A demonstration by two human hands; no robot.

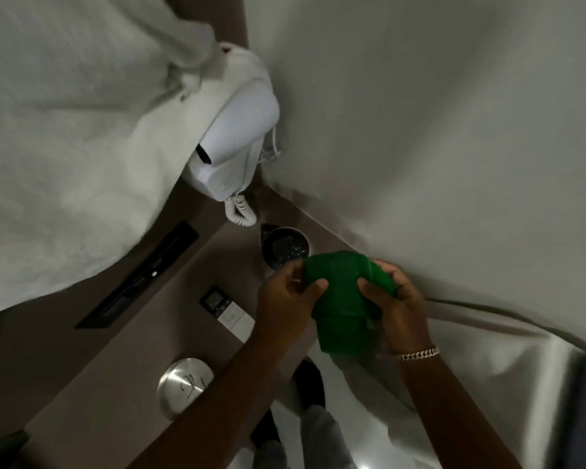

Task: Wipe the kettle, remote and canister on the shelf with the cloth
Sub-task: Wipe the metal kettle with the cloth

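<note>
Both hands hold a green cloth (339, 299) in front of me, above the shelf's right end. My left hand (283, 296) pinches its left edge and my right hand (394, 308) grips its right side. Just behind the cloth stands a dark kettle (283, 247), seen from above and partly hidden by the cloth. A white remote (229, 314) with a small dark screen lies on the brown shelf (132, 367), left of my left hand. The round silver lid of the canister (185, 384) shows nearer to me, partly covered by my left forearm.
A white wall-mounted hair dryer (237, 143) with a coiled cord hangs above the kettle. White robes or towels (65, 147) hang at the left. A dark slot (139, 275) is set into the panel behind the shelf. White fabric (454, 130) covers the right side.
</note>
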